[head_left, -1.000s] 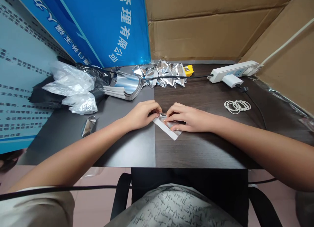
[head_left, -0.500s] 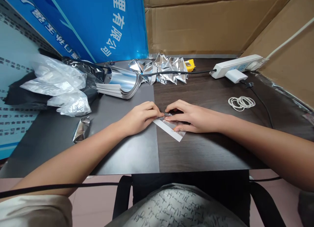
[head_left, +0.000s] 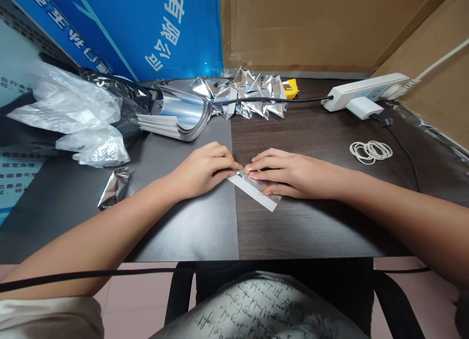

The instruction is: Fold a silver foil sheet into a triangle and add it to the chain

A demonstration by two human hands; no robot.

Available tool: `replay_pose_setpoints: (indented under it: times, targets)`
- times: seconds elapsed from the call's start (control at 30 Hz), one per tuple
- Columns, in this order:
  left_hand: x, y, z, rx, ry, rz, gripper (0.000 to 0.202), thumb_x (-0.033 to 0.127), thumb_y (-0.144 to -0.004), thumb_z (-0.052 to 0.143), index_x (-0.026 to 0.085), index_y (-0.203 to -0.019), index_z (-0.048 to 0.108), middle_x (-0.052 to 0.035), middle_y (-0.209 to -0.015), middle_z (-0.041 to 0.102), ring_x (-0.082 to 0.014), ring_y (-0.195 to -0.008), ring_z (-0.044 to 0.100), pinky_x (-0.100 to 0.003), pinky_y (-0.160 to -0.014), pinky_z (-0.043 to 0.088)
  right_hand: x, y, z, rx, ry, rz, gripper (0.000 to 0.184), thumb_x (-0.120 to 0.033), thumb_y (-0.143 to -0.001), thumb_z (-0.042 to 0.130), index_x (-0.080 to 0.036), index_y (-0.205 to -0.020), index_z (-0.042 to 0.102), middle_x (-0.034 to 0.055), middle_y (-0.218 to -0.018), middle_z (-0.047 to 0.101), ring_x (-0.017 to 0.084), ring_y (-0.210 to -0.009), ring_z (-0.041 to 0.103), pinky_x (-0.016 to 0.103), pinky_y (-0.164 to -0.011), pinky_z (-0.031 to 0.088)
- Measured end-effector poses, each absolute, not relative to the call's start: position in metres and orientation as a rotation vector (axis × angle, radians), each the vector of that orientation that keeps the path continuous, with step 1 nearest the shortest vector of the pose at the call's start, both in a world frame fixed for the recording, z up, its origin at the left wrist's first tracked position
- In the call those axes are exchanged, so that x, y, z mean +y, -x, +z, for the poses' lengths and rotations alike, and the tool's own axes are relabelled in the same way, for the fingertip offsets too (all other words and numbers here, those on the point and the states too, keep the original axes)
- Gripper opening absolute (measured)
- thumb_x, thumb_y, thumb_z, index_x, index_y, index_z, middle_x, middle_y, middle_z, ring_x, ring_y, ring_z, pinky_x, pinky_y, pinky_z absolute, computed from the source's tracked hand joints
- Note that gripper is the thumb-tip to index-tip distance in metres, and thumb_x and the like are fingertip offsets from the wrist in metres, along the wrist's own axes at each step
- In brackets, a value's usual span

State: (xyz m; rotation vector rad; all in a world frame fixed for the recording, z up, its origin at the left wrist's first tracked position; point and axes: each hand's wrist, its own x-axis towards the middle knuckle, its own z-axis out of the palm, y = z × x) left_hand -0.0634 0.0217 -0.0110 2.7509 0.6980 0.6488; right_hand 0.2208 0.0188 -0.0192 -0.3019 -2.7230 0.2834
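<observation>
On the table's seam lies a small silver foil sheet (head_left: 261, 184) with a white strip (head_left: 252, 192) along its near edge. My left hand (head_left: 207, 172) pinches its left corner between thumb and fingers. From the other side, my right hand (head_left: 287, 172) holds the sheet with its fingertips and thumb, covering much of the silver part. A small raised fold of foil (head_left: 241, 173) shows between the two hands. Beyond them sits a curled stack of silver sheets (head_left: 185, 109) with white edges. Several folded, pointed foil pieces (head_left: 252, 95) lie to its right.
Clear plastic bags (head_left: 84, 109) and a crumpled silver packet (head_left: 114, 187) are at the left. A yellow tape measure (head_left: 290, 89), a white power strip (head_left: 366, 90) and white rubber bands (head_left: 371, 152) are at the right. A black cable (head_left: 308, 100) crosses the back.
The view has shifted a little. My fingertips have moved slightly along the foil, and more of the raised fold shows between them. Both hands stay on the sheet.
</observation>
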Motion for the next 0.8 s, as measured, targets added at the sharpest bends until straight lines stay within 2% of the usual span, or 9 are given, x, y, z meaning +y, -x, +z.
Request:
replay_pose_setpoints:
  times: [0.23,0.33,0.57,0.8]
  targets:
    - [0.0228,0.0647,-0.0105,0.675,-2.699,0.609,0.018,0.017,-0.099,0.062,0.021,-0.106,0.078,-0.0042,-0.095,0.071,-0.0156,-0.091,0.062,-0.028,-0.083,0.048,0.0183,-0.2204,-0.0176,-2.747,0.308,0.263,0.041,-0.040,-0.104,0.052,-0.011,-0.128,0.068,0.0131,-0.133,0.065,0.024,-0.126,0.053,0.041,-0.103,0.056]
    - [0.0240,0.0657,-0.0103,0.678,-2.717,0.580,0.020,0.020,-0.100,0.060,0.023,-0.105,0.079,-0.0043,-0.096,0.072,-0.0160,-0.091,0.061,-0.029,-0.083,0.047,0.0178,-0.2213,-0.0165,-2.769,0.326,0.273,0.043,-0.041,-0.104,0.051,-0.011,-0.130,0.068,0.0121,-0.135,0.065,0.024,-0.127,0.053,0.042,-0.104,0.056]
    - [0.0257,0.0684,-0.0119,0.691,-2.690,0.551,0.020,0.021,-0.100,0.061,0.025,-0.104,0.080,-0.0044,-0.097,0.072,-0.0160,-0.091,0.059,-0.029,-0.083,0.046,0.0155,-0.2201,-0.0135,-2.788,0.434,0.459,0.046,-0.046,-0.104,0.051,-0.015,-0.135,0.064,0.0104,-0.136,0.064,0.022,-0.129,0.053,0.041,-0.107,0.053]
    - [0.0263,0.0681,-0.0107,0.715,-2.627,0.529,0.022,0.016,-0.097,0.062,0.026,-0.102,0.081,-0.0035,-0.099,0.072,-0.0158,-0.093,0.059,-0.029,-0.085,0.047,0.0142,-0.2190,-0.0144,-2.826,0.404,0.348,0.045,-0.043,-0.105,0.047,-0.013,-0.136,0.064,0.0128,-0.137,0.062,0.026,-0.126,0.051,0.045,-0.102,0.054]
